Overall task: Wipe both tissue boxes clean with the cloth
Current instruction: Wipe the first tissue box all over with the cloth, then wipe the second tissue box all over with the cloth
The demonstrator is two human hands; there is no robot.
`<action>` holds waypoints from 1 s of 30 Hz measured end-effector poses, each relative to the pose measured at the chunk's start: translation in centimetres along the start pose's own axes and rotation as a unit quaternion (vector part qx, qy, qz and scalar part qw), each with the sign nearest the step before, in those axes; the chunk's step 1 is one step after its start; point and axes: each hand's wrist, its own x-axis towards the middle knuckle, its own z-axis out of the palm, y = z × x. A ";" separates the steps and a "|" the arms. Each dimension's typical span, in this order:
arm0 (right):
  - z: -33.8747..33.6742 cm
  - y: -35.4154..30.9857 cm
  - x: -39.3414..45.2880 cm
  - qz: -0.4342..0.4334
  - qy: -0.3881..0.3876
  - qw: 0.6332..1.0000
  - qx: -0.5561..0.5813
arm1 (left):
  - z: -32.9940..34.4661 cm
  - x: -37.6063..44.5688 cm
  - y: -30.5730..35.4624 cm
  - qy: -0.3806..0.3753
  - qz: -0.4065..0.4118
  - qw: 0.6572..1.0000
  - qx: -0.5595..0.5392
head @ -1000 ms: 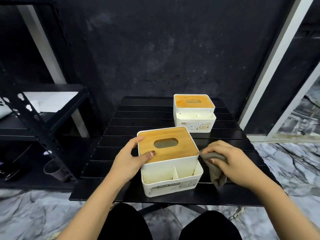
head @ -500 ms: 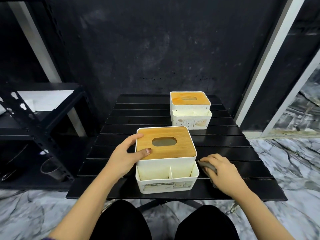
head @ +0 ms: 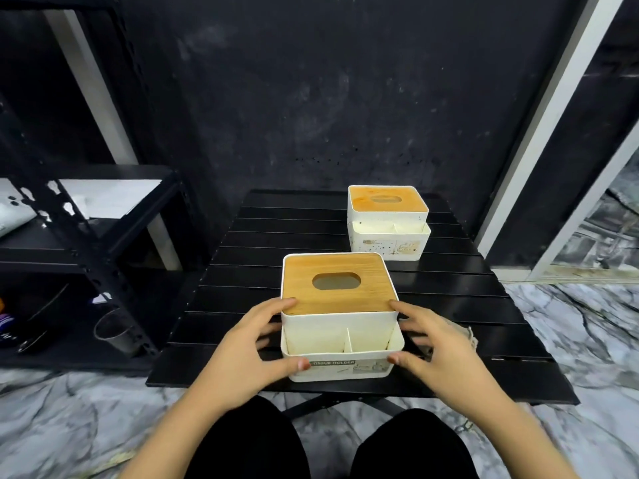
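The near tissue box [head: 337, 295], white with a wooden lid and an oval slot, stands at the front of the black slatted table [head: 276, 236]. My left hand [head: 242, 350] grips its left front corner, thumb on the front wall and fingers up the side. My right hand [head: 439, 350] grips the right front corner the same way. The grey cloth [head: 466, 335] lies on the table just behind my right hand, mostly hidden by it. The far tissue box [head: 387, 219], stained and speckled, sits at the back right of the table.
A black metal shelf rack [head: 86, 236] stands to the left, with a grey cup [head: 114, 331] on its lower level. A dark wall runs behind the table. A white frame post [head: 539, 115] rises at the right. My knees are under the front edge, above marble floor.
My right hand let go of the cloth, which now lies on the table, and moved onto the near box's right side. My left hand slid down to the left front corner.
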 end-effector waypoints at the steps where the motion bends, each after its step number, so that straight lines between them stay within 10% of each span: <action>1: 0.1 -0.2 0.2 0.006 0.009 1.000 -0.003 | -0.1 0.1 -0.1 0.011 0.005 1.000 0.008; 30: 8.1 -1.2 24.8 0.037 0.049 0.998 0.034 | -10.3 19.9 -6.0 0.071 -0.071 0.995 -0.021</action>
